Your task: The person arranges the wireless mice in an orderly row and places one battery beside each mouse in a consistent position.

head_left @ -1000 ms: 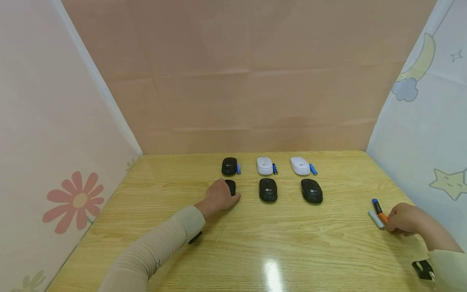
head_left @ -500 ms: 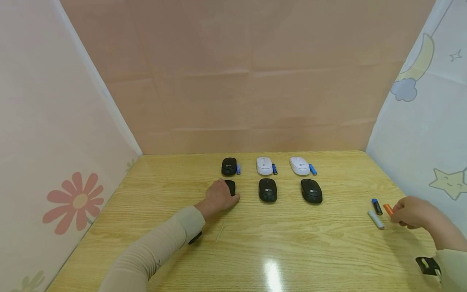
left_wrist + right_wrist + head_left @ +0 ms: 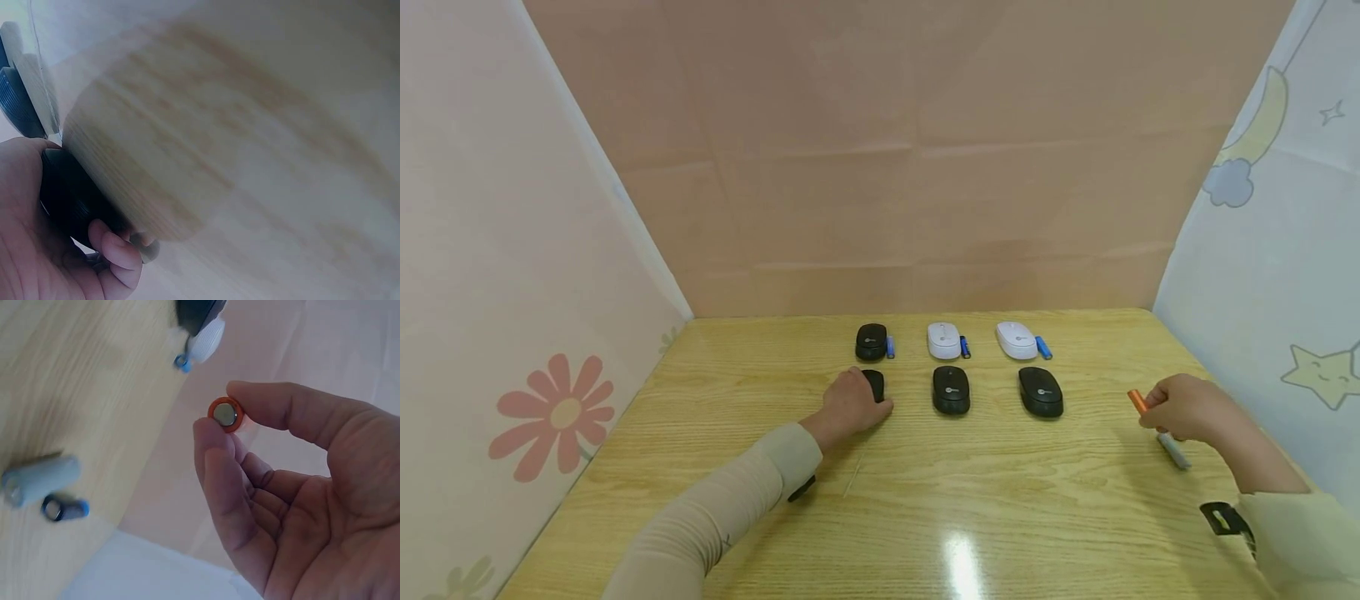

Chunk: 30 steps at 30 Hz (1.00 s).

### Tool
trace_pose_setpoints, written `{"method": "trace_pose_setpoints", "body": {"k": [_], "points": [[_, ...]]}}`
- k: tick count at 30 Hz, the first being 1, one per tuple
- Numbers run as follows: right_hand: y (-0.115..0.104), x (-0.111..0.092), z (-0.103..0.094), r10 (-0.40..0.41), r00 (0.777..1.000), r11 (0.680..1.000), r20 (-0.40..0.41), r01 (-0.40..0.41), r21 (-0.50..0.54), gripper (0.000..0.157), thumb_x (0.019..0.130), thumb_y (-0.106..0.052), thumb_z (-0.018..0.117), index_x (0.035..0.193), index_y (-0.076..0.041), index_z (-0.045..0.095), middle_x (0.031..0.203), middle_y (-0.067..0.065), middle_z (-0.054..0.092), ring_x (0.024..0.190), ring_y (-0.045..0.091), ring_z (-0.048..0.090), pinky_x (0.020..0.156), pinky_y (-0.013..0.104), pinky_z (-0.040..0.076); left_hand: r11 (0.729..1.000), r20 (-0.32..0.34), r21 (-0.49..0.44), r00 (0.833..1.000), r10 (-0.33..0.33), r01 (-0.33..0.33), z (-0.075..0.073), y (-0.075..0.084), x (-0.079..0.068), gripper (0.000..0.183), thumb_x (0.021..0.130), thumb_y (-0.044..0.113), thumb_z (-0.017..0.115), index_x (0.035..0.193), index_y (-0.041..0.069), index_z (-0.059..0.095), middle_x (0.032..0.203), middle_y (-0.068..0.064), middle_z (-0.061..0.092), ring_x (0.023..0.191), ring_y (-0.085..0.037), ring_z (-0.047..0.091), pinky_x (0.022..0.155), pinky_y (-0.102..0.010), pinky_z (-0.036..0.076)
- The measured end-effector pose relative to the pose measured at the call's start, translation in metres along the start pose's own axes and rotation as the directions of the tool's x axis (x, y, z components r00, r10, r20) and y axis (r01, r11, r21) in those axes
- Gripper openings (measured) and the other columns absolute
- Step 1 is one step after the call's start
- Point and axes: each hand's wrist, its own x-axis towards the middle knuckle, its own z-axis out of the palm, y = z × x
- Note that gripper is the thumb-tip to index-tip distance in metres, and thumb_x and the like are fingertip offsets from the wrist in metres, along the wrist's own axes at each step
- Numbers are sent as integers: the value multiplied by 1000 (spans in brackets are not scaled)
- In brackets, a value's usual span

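My right hand pinches an orange battery between thumb and fingertips, held above the table. In the right wrist view the flat end of that battery faces the camera. A grey battery lies just below this hand, and a black battery with a blue end lies beside it, hidden by the hand in the head view. At the left, my left hand grips a black computer mouse on the table. Thumb and fingers are curled about its sides in the left wrist view.
Two more black mice stand in the front row. Behind them are another black mouse and two white mice, each with a blue battery alongside. Upright walls bound the wooden table at back and sides.
My right hand has picked up the orange battery from beside the other two and carried it up and to the left. The left hand stays in place on the mouse.
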Motion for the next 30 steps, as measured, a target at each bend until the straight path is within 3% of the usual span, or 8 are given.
{"method": "trace_pose_setpoints", "body": {"k": [18,25,30], "points": [[-86,37,40,-109,991,993,-71,112,37,20,85,-13,68,91,5,62,78,8,64,66,21,58,57,36,47,1000,5,-5,1000,-6,6,-1,0,1,77,87,60,58,117,-10,48,95,-17,58,77,-23,61,56,-32,51],[-112,51,56,-140,986,989,-91,144,44,17,82,-12,68,90,3,63,74,5,63,64,18,57,56,33,46,1000,4,-14,1000,-2,2,-1,0,1,76,87,60,58,116,-10,49,93,-17,58,76,-23,60,54,-32,51],[-124,59,67,-127,988,985,-85,136,106,12,83,-11,68,85,0,62,69,6,63,61,20,60,54,31,46,1000,9,-4,1000,-3,3,-1,0,1,78,86,61,58,116,-10,49,94,-17,58,76,-23,60,55,-32,51]]}}
